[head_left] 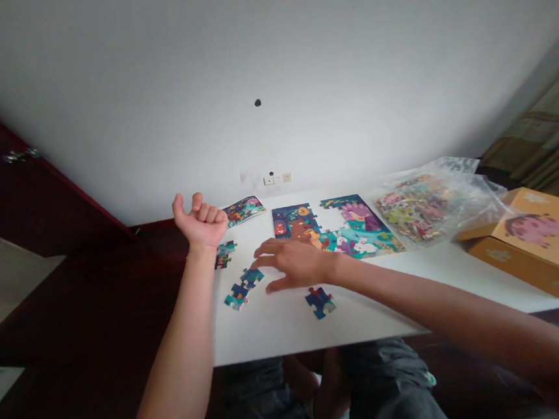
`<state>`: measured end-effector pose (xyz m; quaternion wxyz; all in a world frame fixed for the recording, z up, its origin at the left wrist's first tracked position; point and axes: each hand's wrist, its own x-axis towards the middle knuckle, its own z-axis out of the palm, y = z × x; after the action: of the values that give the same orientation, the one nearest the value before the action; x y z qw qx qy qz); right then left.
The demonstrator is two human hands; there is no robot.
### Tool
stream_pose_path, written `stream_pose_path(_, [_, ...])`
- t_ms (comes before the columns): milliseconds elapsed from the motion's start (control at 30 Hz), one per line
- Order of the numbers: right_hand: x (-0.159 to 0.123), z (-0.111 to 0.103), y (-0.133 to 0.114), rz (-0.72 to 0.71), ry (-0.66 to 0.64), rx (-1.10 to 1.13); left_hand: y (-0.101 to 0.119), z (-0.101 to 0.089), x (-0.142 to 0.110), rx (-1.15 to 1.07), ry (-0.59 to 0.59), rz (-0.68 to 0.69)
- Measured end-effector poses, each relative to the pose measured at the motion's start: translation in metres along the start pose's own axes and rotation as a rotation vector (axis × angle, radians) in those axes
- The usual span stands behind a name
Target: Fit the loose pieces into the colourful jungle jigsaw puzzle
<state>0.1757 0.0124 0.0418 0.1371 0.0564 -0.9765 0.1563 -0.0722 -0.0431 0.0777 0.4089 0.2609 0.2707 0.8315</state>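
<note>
"What are we seeing nearest the lens?"

"We are seeing the left forearm point(176, 375) and the right forearm point(464, 310) reaching in from the lower corners, over grey trousers point(384, 370), toward a white table point(280, 330). We are reading the clock from the camera, twelve straight ahead."

"How are the hands gripping?"

"The left hand point(201, 221) is curling half shut at eleven o'clock, its thumb raised; we cannot tell whether it is holding anything. The right hand point(291, 266) is spreading wide open at twelve o'clock and is gripping nothing."

"Where are the puzzle parts lying?"

"A partly assembled jigsaw puzzle point(340, 230) is lying at twelve o'clock, a gap showing in it. Joined pieces point(243, 287) are lying just beside the right hand's fingertips point(259, 263), a cluster of pieces point(319, 302) is lying just below that hand, and more pieces point(225, 255) are lying beside the left wrist. A picture card point(244, 210) is lying near the left hand."

"And at the right?"

"A clear plastic bag point(421, 207) and an orange cardboard box point(532, 243) are sitting at two o'clock."
</note>
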Motion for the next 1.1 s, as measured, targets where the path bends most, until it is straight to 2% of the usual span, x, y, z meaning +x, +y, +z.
stream_pose_path(67, [0.024,0.013,-0.007,-0.016,-0.02,0.0,0.006,-0.009,0.001,-0.02,-0.008,0.058])
stream_pose_path(133, [0.049,0.025,-0.007,0.029,-0.053,-0.013,0.009,-0.014,0.002,-0.029,-0.003,0.079])
stream_pose_path(233, [0.079,0.038,0.001,0.093,-0.093,-0.04,0.007,-0.015,0.002,-0.051,0.005,0.067])
stream_pose_path(300, [0.089,0.045,0.006,0.119,-0.115,-0.071,0.006,-0.015,0.003,-0.085,0.002,0.047])
stream_pose_path(433, [0.082,0.049,0.011,0.162,-0.123,-0.124,0.003,-0.016,0.004,-0.157,-0.013,0.003])
stream_pose_path(567, [0.066,0.035,0.014,0.182,-0.067,-0.168,-0.004,-0.017,0.005,-0.176,-0.048,-0.047])
stream_pose_path(700, [0.064,0.019,0.011,0.303,-0.141,-0.145,-0.011,-0.015,0.004,-0.191,-0.064,-0.1])
stream_pose_path(833, [0.073,0.019,0.003,0.429,-0.179,-0.14,-0.015,-0.013,0.003,-0.179,-0.066,-0.147])
stream_pose_path(1000, [0.082,0.028,0.002,0.391,-0.186,-0.204,-0.022,-0.01,0.002,-0.155,-0.075,-0.205])
stream_pose_path(1100, [0.077,0.024,0.007,0.387,-0.14,-0.175,-0.026,-0.011,0.003,-0.167,-0.052,-0.199])
